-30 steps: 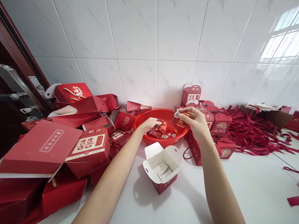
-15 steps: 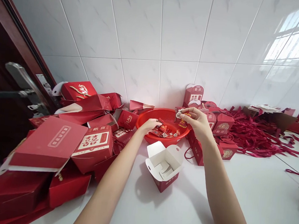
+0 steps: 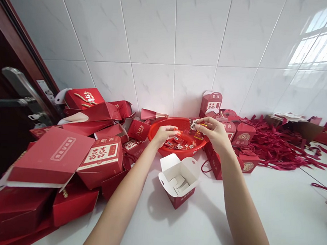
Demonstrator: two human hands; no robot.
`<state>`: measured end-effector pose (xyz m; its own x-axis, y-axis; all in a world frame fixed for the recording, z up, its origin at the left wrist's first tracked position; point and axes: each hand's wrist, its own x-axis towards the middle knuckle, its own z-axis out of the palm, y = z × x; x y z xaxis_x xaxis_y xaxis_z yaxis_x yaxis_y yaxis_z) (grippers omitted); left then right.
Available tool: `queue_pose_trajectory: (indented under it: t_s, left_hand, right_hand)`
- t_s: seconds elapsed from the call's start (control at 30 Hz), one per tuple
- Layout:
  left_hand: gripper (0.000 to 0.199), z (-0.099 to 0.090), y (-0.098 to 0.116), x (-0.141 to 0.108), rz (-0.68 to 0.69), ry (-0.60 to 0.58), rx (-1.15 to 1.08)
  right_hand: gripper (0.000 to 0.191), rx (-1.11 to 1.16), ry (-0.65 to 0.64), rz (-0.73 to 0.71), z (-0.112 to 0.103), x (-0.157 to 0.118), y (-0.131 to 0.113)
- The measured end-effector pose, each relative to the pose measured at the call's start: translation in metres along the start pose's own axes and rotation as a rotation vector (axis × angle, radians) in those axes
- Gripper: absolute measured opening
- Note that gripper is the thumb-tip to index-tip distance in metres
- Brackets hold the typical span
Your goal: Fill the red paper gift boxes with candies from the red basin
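Note:
Over the left side of a red plastic basket [image 3: 164,150], my left hand [image 3: 165,134] pinches a small red packet [image 3: 179,133]. My right hand [image 3: 212,129] is closed on red packets with a cream label [image 3: 194,125], above the basket's right side. Several small red wrapped pieces [image 3: 180,142] lie in the basket. In front of it stands an open box [image 3: 178,180], white inside and red outside, with its flaps up; neither hand touches it.
Red boxes [image 3: 101,157] are piled at the left, beside a dark door with a metal handle [image 3: 16,84]. Right of the basket are closed red boxes [image 3: 243,134] and a heap of red ribbons [image 3: 277,146]. A tiled wall [image 3: 152,87] stands behind.
My left hand has risen a little out of the basket with a small red packet between its fingers. The right hand has hardly moved and keeps its packets.

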<state>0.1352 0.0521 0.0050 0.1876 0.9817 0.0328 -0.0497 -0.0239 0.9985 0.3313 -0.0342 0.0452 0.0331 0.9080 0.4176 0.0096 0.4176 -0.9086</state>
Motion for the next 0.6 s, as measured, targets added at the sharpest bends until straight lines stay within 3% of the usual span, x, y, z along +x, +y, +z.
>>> queue_pose_trajectory:
  t_s: [0.17,0.27,0.3,0.5,0.6]
  left_hand:
    - [0.03,0.0,0.023,-0.039,0.065,-0.091,0.016]
    - [0.026,-0.008,0.036,-0.071,0.096,-0.298,0.308]
    - [0.026,-0.012,0.038,-0.081,0.106,-0.316,0.4]
    - [0.026,-0.028,0.02,-0.124,0.104,-0.168,0.641]
    - [0.029,-0.033,0.004,-0.136,0.092,-0.108,0.68]
  right_hand:
    - [0.036,-0.025,-0.067,0.031,0.001,-0.005,-0.009]
    - [0.033,-0.068,-0.172,0.024,0.003,-0.011,-0.018]
    - [0.032,-0.09,-0.222,0.022,0.005,-0.013,-0.022]
    - [0.022,-0.302,-0.671,0.065,0.016,-0.026,-0.035]
    - [0.016,-0.403,-0.773,0.039,0.021,-0.029,-0.034]
